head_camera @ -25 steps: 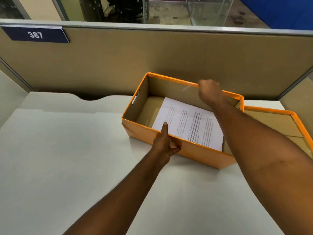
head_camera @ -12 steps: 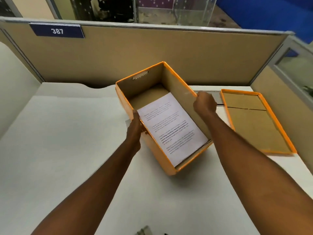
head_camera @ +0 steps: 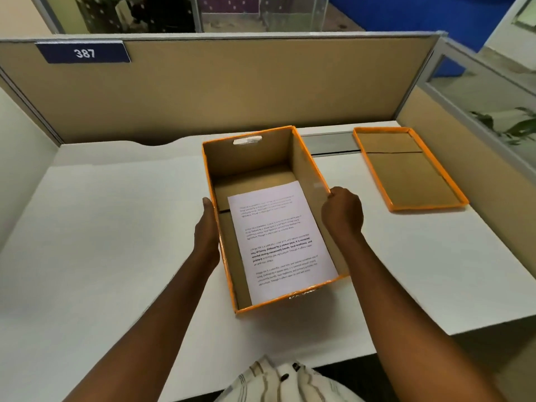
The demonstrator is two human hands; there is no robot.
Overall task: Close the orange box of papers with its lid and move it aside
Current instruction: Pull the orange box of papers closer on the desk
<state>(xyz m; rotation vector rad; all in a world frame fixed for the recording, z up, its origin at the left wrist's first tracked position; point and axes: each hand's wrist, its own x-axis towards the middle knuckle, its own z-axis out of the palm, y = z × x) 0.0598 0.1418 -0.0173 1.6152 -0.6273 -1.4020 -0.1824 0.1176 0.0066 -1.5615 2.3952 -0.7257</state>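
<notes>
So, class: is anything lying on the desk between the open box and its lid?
Nothing visible. The lid lies inside-up to the right of the box, with only bare desk between them. Both hands are on the box walls.

My left hand (head_camera: 206, 237) and right hand (head_camera: 342, 211) grip the open orange box (head_camera: 301, 166), papers (head_camera: 280, 242) inside; its lid (head_camera: 407, 169) lies upturned well apart on the desk (head_camera: 116, 227).
</notes>
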